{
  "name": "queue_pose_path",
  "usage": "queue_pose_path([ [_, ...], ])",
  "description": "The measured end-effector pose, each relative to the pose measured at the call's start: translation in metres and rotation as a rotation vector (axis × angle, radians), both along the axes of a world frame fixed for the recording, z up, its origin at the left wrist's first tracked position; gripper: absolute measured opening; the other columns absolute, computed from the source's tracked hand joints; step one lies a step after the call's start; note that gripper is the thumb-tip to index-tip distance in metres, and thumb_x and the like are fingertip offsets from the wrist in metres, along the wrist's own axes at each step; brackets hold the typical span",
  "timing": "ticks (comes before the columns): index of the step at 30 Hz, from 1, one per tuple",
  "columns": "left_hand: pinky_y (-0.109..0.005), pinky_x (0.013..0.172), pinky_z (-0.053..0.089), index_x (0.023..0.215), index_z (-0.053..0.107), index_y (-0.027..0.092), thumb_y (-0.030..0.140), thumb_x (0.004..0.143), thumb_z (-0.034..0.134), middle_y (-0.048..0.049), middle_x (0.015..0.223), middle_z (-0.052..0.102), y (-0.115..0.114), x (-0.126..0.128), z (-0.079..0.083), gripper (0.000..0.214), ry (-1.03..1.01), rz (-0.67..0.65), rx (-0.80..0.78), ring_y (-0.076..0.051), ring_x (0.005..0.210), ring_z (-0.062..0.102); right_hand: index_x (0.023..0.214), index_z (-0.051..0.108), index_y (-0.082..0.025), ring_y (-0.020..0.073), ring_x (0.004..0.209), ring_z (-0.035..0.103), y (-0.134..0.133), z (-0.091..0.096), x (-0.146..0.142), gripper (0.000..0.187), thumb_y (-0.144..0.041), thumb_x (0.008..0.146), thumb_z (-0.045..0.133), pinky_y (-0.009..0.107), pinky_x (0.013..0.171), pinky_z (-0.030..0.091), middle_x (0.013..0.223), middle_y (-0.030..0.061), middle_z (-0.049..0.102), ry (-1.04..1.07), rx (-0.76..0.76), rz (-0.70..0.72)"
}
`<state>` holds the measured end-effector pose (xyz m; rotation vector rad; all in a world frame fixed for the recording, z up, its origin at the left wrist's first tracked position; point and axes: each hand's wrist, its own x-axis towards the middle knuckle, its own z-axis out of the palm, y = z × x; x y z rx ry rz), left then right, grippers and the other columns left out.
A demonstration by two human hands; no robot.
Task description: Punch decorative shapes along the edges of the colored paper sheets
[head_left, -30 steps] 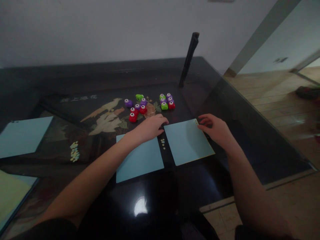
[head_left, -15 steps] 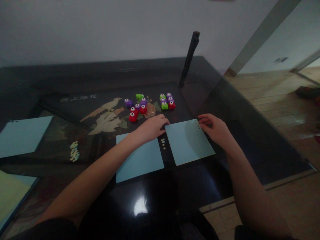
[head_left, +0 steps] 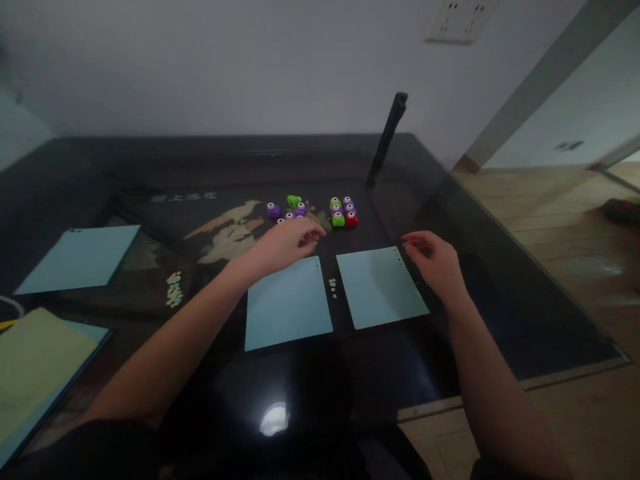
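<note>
My left hand hovers over the far edge of the left pale blue sheet, fingers curved and thumb apart, with nothing visible in it. It partly hides a loose group of small eyeball-topped toys, among them a purple toy and a green toy. Just off the far right corner of the right pale blue sheet is my right hand, loosely bent with a gap between thumb and fingers. Both sheets have small holes near one corner. Tiny star-shaped pieces lie in the gap between them.
A tight cluster of eyeball toys sits behind the right sheet. Further left are a pile of tiny pieces, another blue sheet and a yellow sheet. A black upright stick rises at the back of the dark table.
My left hand has left the right sheet's near-left corner and moved left, above the other sheet. The right hand has drawn slightly off its sheet. The view has shifted a little.
</note>
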<state>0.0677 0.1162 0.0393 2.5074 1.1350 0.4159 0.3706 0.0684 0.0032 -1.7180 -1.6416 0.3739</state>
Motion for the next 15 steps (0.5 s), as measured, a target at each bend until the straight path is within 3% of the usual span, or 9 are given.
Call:
queue_pose_path([
  [4,-0.032,0.077,0.048,0.1,0.064,0.017,0.02,0.085,0.047,-0.007,0.097,0.068,-0.021,-0.051,-0.012,0.023,0.011,0.074,-0.013,-0.02,0.086,0.062,0.09,0.066,-0.017,0.021,0.079,0.064,-0.004,0.006,-0.023,0.017,-0.024,0.08,0.055,0.034,0.067,0.051,0.088,0.0083,0.069,0.037,0.002,0.143],
  [8,-0.037,0.08,0.049,0.096,0.064,0.018,0.025,0.085,0.046,-0.0072,0.096,0.068,-0.043,-0.098,-0.033,0.022,-0.009,0.217,-0.047,-0.023,0.088,0.062,0.094,0.065,-0.017,0.0186,0.079,0.063,-0.005,0.011,-0.06,0.017,-0.022,0.083,0.054,0.032,0.067,0.052,0.094,0.0082,0.068,-0.017,-0.048,0.4],
  [12,-0.04,0.089,0.047,0.108,0.06,0.017,0.028,0.086,0.048,-0.0095,0.106,0.063,-0.062,-0.11,-0.049,0.027,-0.093,0.308,-0.041,-0.024,0.098,0.06,0.104,0.063,-0.018,0.02,0.086,0.06,0.002,0.006,-0.096,0.021,-0.021,0.084,0.056,0.036,0.076,0.051,0.101,0.0087,0.064,-0.174,-0.077,0.641],
  [15,-0.043,0.097,0.042,0.123,0.053,0.018,0.033,0.087,0.052,-0.0113,0.118,0.057,-0.071,-0.104,-0.055,0.038,-0.105,0.312,-0.016,-0.025,0.111,0.053,0.117,0.059,-0.019,0.0262,0.103,0.055,0.011,-0.004,-0.114,0.039,-0.03,0.081,0.064,0.042,0.088,0.047,0.111,0.0114,0.06,-0.32,-0.05,0.738],
])
